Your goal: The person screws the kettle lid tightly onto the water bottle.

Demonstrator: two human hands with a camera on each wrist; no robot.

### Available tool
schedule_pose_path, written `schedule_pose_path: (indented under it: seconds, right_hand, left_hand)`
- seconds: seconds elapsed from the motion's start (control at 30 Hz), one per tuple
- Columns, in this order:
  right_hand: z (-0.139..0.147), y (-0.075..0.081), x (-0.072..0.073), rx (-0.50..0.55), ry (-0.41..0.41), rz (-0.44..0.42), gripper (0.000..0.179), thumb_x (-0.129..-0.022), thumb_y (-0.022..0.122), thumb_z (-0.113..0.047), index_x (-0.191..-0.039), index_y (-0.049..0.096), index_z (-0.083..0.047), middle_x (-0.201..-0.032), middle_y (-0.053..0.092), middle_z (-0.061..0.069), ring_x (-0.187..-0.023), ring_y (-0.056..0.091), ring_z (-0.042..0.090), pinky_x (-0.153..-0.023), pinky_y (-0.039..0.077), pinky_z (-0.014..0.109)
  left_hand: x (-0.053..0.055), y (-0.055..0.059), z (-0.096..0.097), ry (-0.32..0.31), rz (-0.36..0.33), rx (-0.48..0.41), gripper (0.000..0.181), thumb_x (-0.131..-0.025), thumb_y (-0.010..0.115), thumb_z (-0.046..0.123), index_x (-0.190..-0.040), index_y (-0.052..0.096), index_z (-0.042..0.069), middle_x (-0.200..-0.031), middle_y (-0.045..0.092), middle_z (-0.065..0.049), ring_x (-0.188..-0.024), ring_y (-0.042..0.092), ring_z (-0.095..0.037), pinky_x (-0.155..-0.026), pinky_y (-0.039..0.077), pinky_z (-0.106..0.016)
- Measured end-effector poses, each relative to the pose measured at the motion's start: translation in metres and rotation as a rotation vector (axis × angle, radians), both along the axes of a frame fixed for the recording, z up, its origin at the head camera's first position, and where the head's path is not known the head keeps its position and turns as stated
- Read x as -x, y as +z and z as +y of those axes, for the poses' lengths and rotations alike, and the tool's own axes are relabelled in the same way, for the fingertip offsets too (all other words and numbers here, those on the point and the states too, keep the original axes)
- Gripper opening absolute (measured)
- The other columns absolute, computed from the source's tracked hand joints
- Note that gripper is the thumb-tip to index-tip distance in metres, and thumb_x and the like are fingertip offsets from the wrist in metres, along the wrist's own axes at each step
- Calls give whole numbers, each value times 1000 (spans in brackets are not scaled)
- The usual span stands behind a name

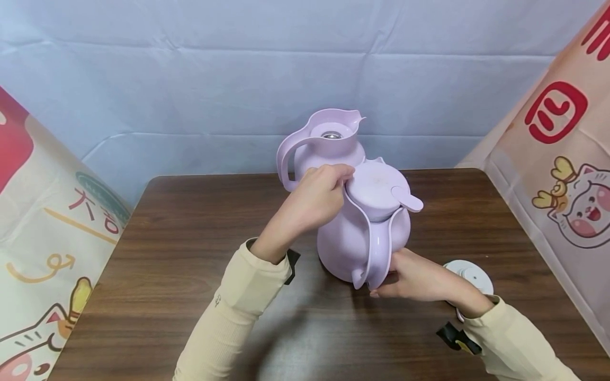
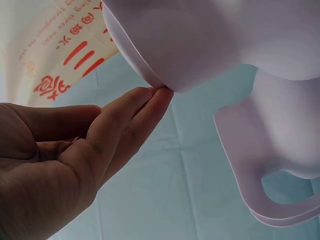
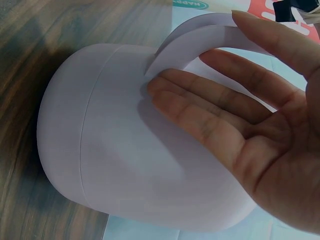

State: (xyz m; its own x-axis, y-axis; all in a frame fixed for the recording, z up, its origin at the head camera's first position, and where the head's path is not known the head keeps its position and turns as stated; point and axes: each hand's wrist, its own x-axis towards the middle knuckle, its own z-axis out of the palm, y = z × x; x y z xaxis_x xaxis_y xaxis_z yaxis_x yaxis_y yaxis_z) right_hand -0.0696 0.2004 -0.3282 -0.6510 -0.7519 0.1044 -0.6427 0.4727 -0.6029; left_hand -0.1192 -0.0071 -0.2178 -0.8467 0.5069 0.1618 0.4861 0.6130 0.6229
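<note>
A lilac thermos jug (image 1: 333,248) stands upright on the table, its handle (image 1: 379,248) toward me. The round lid (image 1: 376,182) with its small lever sits in the jug's mouth. My left hand (image 1: 316,193) is at the jug's upper left; in the left wrist view its fingertips (image 2: 162,95) touch the rim edge, fingers nearly straight. Low by the handle is my right hand (image 1: 412,278). Its extended fingers (image 3: 200,115) reach inside the handle loop toward the jug's side, with the thumb (image 3: 270,37) on the handle's other side. Whether those fingertips press the wall is hard to tell.
Just behind stands a second lilac jug (image 1: 329,153) without a lid, its metal neck showing. A white round piece (image 1: 472,272) lies on the dark wooden table (image 1: 190,264), partly behind my right forearm. Printed cloths hang at both sides, and a pale cloth (image 1: 214,90) hangs behind.
</note>
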Motion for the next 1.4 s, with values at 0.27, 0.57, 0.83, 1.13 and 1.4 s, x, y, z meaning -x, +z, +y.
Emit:
schedule_pose_path:
  seconds: [0.27,0.57,0.83,1.13,1.4]
  right_hand:
    - [0,0,0,3,6,4,15,-73,75,-14,-82,66,-22,-84,59,-16,-81,53,2,-72,46,27]
    - [0,1,-1,-15,-18,-10,16,-72,75,-16,-85,67,-22,-89,61,-13,-85,55,4,-75,46,29]
    - [0,0,0,-16,-14,3,17,-71,76,-15,-85,68,-20,-91,61,-12,-86,55,4,-76,46,29]
    - [0,1,0,-12,-16,-11,17,-71,75,-14,-84,67,-22,-89,61,-12,-85,55,4,-74,47,28]
    - [1,0,1,30,1,2,17,-70,76,-14,-83,67,-21,-88,61,-13,-83,55,3,-72,47,25]
  left_hand:
    - [2,0,0,6,-12,6,24,-88,36,-7,-67,42,5,-63,30,-1,-60,33,-15,-60,28,-22]
    - [3,-2,0,1,-5,-16,27,-87,34,-7,-65,36,8,-63,27,0,-60,31,-14,-58,26,-21]
    - [4,-3,-1,8,-6,-19,26,-89,36,-5,-66,39,8,-63,29,0,-63,34,-15,-60,28,-22]
    - [0,1,-4,11,-46,-23,20,-91,39,-2,-80,55,2,-68,41,-2,-68,42,-15,-65,33,-23]
    - [0,1,-4,-5,-22,-29,27,-87,35,-7,-65,34,7,-62,25,-1,-59,25,-12,-57,23,-20]
